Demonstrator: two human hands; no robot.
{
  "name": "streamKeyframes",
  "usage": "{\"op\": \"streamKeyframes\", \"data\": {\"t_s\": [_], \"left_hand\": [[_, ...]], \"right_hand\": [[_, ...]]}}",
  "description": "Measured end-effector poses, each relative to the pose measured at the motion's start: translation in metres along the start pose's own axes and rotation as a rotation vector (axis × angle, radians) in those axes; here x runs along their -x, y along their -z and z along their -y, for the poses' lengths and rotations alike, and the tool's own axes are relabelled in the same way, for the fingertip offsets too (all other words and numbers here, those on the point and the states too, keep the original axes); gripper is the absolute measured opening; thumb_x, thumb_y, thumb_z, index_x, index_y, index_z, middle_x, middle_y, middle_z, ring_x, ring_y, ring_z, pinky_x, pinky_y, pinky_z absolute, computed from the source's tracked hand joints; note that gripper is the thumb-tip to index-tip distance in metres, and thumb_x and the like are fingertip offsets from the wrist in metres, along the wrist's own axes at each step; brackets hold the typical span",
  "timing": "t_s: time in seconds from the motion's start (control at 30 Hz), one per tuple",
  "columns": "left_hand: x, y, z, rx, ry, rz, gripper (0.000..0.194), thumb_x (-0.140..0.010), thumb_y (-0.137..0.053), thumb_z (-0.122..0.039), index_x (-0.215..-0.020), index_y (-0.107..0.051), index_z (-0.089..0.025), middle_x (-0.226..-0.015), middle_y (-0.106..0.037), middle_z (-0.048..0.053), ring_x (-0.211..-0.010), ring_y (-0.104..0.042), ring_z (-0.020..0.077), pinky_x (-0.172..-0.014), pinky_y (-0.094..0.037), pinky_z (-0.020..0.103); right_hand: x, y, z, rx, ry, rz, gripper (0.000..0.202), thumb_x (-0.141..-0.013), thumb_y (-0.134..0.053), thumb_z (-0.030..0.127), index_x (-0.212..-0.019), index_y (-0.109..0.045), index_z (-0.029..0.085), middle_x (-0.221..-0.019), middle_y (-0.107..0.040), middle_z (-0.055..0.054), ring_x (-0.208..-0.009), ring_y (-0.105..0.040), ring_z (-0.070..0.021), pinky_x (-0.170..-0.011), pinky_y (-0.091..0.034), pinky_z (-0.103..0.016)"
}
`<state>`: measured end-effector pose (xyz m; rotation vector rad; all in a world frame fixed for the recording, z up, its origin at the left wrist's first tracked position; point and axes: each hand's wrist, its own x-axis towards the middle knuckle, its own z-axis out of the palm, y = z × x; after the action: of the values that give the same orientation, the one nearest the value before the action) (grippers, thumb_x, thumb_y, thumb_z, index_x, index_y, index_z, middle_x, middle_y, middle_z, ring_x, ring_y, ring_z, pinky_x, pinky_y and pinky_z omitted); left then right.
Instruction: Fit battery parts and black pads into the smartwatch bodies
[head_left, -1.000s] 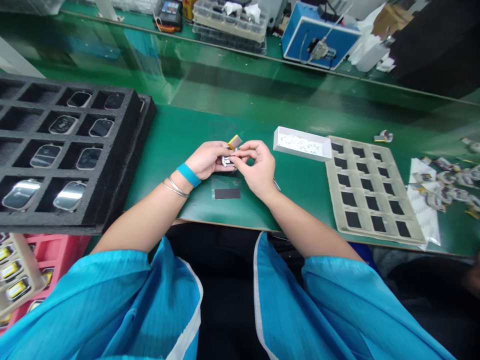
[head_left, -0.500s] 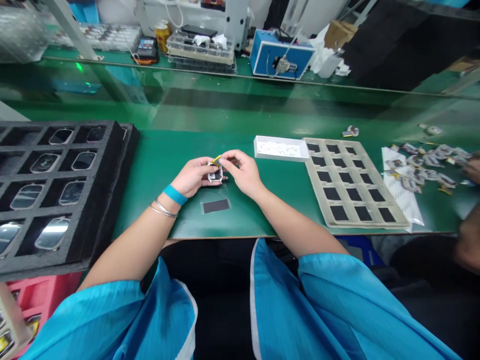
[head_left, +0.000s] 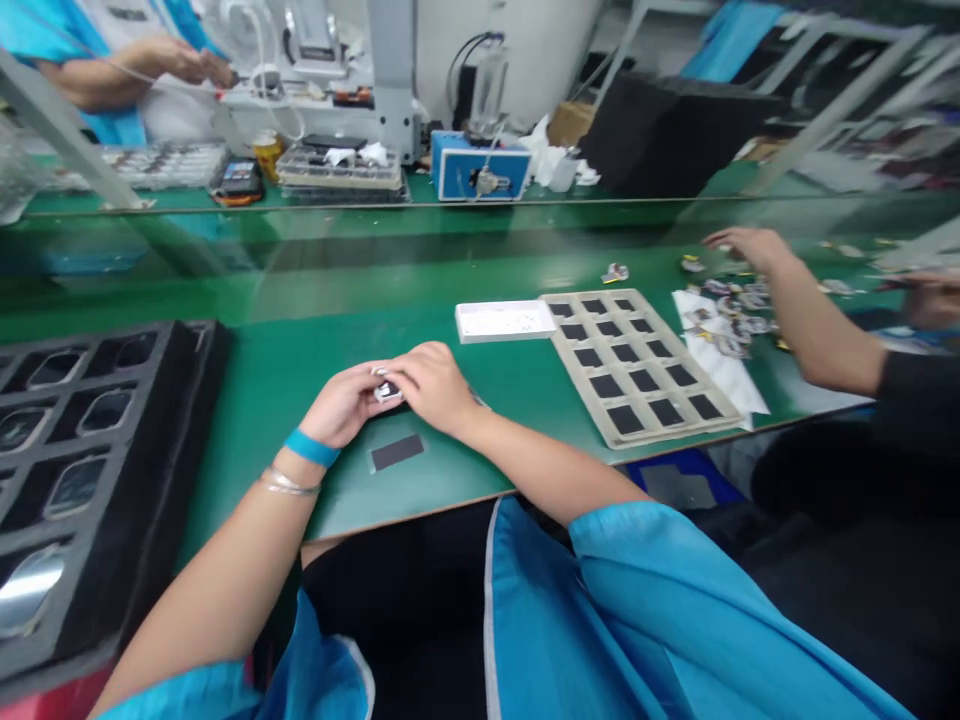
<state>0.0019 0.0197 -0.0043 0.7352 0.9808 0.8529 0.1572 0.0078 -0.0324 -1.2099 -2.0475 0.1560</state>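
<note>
Between my two hands, over the green table (head_left: pixel 270 400), is a small silvery watch-like case (head_left: pixel 388 390). My left hand (head_left: pixel 341 403) grips it from the left, fingers closed round its edge. My right hand (head_left: pixel 435 388) bends over its right side, fingers closed against it and hiding part of it; whether they pinch a smaller piece cannot be made out. A thin dark item shows just beyond the right hand, partly hidden. Below the hands a dark rectangular strip on clear film (head_left: pixel 397 452) lies flat on the table.
A black foam tray (head_left: pixel 161 430) with glassy frames stands at left. Right of my hands are a white box (head_left: pixel 505 321) and a beige tray (head_left: pixel 616 440) of dark squares. Another person's hand (head_left: pixel 754 245) is over small parts at far right. A glass-like barrier runs behind.
The view has swung right and up, so the table things sit further left. My right hand has closed over the case, and the yellow piece is hidden. Another person's arm now reaches in at right.
</note>
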Motion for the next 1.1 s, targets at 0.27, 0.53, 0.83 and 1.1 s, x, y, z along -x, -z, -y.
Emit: {"op": "streamKeyframes", "data": {"t_s": [0.27,0.53,0.83,1.1], "left_hand": [[-0.009,0.009,-0.002,0.04,0.002,-0.006,0.026,-0.08,-0.055,-0.005,-0.098,-0.073,-0.01,-0.102,-0.076,0.012,-0.081,-0.073,0.0167,-0.074,-0.064,0.026],[-0.009,0.016,0.005,-0.177,-0.167,0.149,0.051,-0.059,-0.091,-0.033,-0.104,-0.074,-0.016,-0.102,-0.077,0.011,-0.087,-0.074,0.022,-0.078,-0.063,0.026],[-0.013,0.024,0.008,-0.338,-0.243,0.054,0.054,-0.05,-0.094,-0.043,-0.097,-0.077,-0.023,-0.1,-0.079,0.003,-0.088,-0.073,0.0188,-0.079,-0.06,0.02],[-0.012,0.024,0.005,-0.437,-0.083,0.083,0.047,-0.05,-0.093,-0.046,-0.094,-0.08,-0.032,-0.101,-0.078,0.001,-0.098,-0.072,0.022,-0.079,-0.06,0.02]], "right_hand": [[0.0,-0.002,-0.007,0.21,0.208,0.101,0.021,-0.1,-0.05,0.02,-0.1,-0.071,0.023,-0.119,-0.072,0.0,-0.105,-0.059,-0.017,-0.114,-0.034,-0.043],[-0.005,-0.005,-0.017,-0.692,-0.303,0.18,0.057,-0.08,-0.077,0.021,-0.132,-0.053,0.02,-0.132,-0.059,-0.011,-0.114,-0.062,-0.0168,-0.093,-0.054,-0.03],[0.0,0.004,0.0,-0.651,-0.345,0.239,0.051,-0.087,-0.067,0.018,-0.135,-0.054,0.021,-0.11,-0.07,-0.005,-0.095,-0.066,-0.0158,-0.086,-0.054,-0.027],[-0.004,0.008,-0.012,-0.722,-0.225,0.345,0.055,-0.082,-0.074,0.026,-0.133,-0.055,0.023,-0.114,-0.069,-0.001,-0.098,-0.066,-0.0153,-0.083,-0.051,-0.021]]}}
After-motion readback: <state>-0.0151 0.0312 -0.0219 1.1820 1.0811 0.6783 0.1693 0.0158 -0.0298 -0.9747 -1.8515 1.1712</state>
